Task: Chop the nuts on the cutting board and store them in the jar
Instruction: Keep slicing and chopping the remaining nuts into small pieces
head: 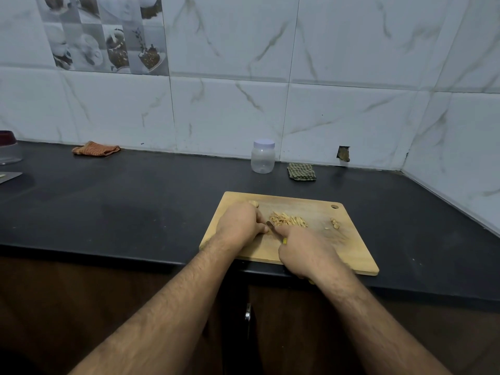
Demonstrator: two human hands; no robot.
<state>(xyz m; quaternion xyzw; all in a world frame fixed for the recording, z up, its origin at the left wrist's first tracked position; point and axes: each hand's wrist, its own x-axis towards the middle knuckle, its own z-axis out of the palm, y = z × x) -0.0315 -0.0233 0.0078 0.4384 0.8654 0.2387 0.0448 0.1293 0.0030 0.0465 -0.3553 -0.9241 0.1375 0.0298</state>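
Observation:
A wooden cutting board (319,247) lies on the black counter, its near edge over the counter's front. A pile of chopped nut slivers (289,220) sits mid-board, a few whole nuts (335,223) lie to the right, and another nut (253,203) peeks out behind my left hand. My right hand (304,249) grips a knife with a yellow handle (284,241); its blade (270,226) points toward my left hand. My left hand (239,221) has its fingers curled at the blade, pinching something small I cannot make out. A clear plastic jar (263,156) with a white lid stands closed at the wall.
A green checked cloth (301,171) lies right of the jar. An orange cloth (96,148) lies at the back left. A container with a dark red lid (9,147) and a flat metal piece (9,176) sit at the far left. Tiled walls meet at the right corner.

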